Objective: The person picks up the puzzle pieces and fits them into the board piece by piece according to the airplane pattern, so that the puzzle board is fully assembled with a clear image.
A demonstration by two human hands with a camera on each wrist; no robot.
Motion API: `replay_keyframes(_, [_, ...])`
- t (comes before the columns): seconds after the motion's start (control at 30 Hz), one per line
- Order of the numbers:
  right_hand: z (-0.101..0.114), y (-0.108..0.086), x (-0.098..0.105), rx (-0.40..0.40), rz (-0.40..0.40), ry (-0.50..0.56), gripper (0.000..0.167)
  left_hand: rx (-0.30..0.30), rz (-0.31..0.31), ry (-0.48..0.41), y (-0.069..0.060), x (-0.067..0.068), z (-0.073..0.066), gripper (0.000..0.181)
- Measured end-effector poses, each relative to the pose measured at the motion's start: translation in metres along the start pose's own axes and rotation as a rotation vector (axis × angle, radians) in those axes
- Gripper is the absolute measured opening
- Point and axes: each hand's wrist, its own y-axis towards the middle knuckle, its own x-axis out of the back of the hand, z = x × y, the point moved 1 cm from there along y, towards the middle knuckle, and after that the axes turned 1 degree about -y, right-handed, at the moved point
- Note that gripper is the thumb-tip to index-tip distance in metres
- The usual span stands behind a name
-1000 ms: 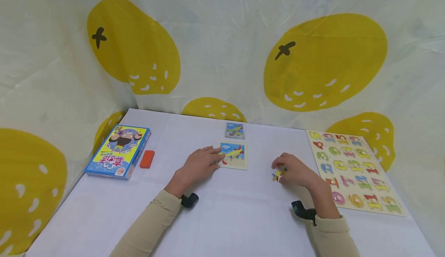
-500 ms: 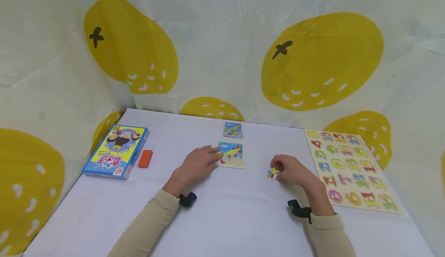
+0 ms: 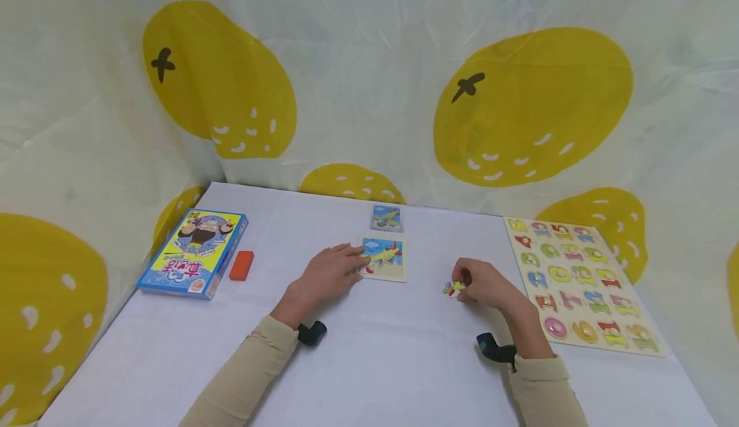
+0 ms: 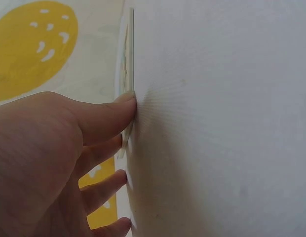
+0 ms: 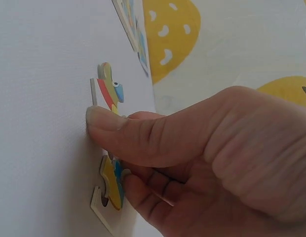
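Observation:
My left hand (image 3: pixel 331 273) lies at the left edge of a small square jigsaw puzzle (image 3: pixel 389 267) with a yellow airplane on blue. In the left wrist view, the thumb and index finger hold the board's edge (image 4: pixel 132 54) near a corner. To the right, my right hand (image 3: pixel 485 283) pinches a colourful puzzle piece (image 5: pixel 106 91) low over the white table. More yellow and pale piece parts (image 5: pixel 112 182) show below the thumb; whether they are joined to it I cannot tell, as the fingers hide the middle.
Behind the puzzle lies a small airplane picture card (image 3: pixel 386 218). A blue-yellow box (image 3: pixel 196 254) and an orange-red block (image 3: pixel 241 265) are at left. A wooden number board (image 3: pixel 577 279) lies right, near the right forearm. A fruit-print curtain (image 3: pixel 369 93) stands behind the table.
My right hand has shifted slightly left with the puzzle piece, and more of the piece shows beyond the fingertips. The left hand stays at the puzzle; the head view has shifted a little.

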Motion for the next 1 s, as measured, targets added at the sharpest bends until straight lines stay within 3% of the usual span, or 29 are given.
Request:
replay_keyframes(0.37, [-0.003, 0.006, -0.007, 0.066, -0.05, 0.073, 0.022, -0.007, -0.006, -0.021, -0.002, -0.001, 0.0, 0.042])
replay_keyframes(0.63, [0.007, 0.013, -0.019, 0.134, -0.094, 0.156, 0.017, -0.008, 0.0, -0.01, -0.002, -0.002, 0.0, 0.043])
replay_keyframes(1.0, [0.031, 0.023, -0.033, 0.119, -0.124, 0.206, 0.015, -0.02, -0.007, -0.027, -0.002, 0.002, 0.0, 0.043])
